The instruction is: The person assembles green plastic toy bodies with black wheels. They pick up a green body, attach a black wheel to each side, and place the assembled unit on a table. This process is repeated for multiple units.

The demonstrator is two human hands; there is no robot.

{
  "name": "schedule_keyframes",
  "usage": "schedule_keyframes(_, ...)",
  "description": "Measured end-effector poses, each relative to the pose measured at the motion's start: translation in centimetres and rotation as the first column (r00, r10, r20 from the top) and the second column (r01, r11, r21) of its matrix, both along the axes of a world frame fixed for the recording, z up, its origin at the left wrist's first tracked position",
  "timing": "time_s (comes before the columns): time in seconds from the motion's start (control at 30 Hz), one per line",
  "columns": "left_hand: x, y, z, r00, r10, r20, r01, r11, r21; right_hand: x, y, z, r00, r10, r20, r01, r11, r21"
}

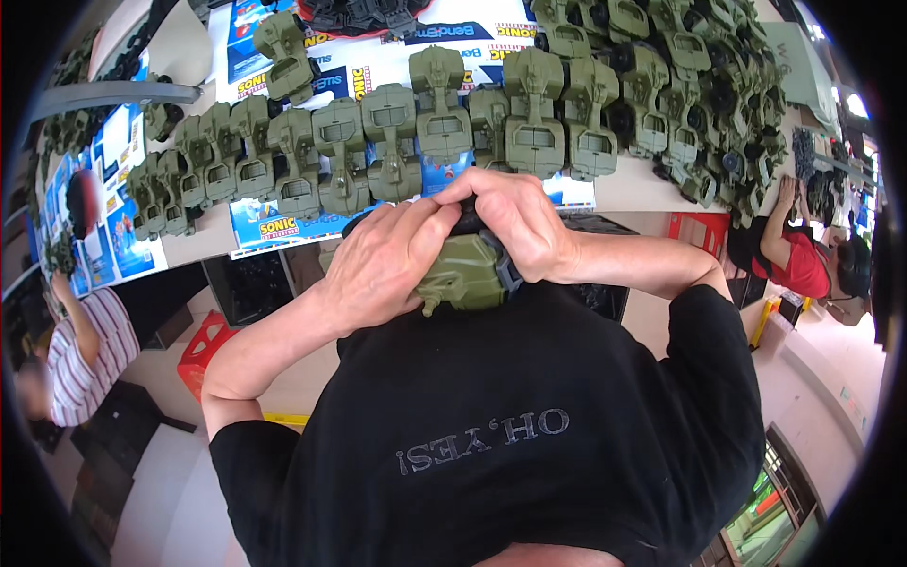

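Note:
Close to my chest I hold an olive-green plastic toy vehicle [465, 274] between both hands. My left hand [389, 253] wraps over its left side, fingers bent and pressed together. My right hand [522, 225] is closed around the far right side, its fingers meeting the left fingertips on top. Between the hands a black part [467, 219] of the toy shows, most of it covered by my fingers. Just beyond them, a row of similar green toy vehicles [442, 113] stands on the table.
Printed sheets [260, 222] cover parts of the table. More green toys are heaped at the right [727, 123]. A container of black parts [364, 17] sits at the far side. Co-workers are at the left [90, 345] and right [798, 255]; a red stool [203, 350] stands below.

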State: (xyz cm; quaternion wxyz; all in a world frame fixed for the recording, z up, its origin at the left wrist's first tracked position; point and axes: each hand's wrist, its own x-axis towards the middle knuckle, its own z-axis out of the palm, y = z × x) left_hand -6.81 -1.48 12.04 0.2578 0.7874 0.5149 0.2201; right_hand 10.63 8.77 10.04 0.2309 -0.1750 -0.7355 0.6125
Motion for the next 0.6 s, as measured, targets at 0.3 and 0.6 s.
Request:
schedule_keyframes(0.3,-0.1,0.3,-1.0,0.991,-0.001,-0.130,0.012,0.997,0.081,-0.4,-0.9,-3.0,0.970,-0.160,-0.182,0.176,0.981,0.077)
schedule_keyframes(0.6,2.7,7.2,-2.7,0.540,0.652,0.532,-0.639,0.729,-0.245,1.3,5.8,2.1,0.772,-0.615,-0.156,0.617,0.670,0.413)
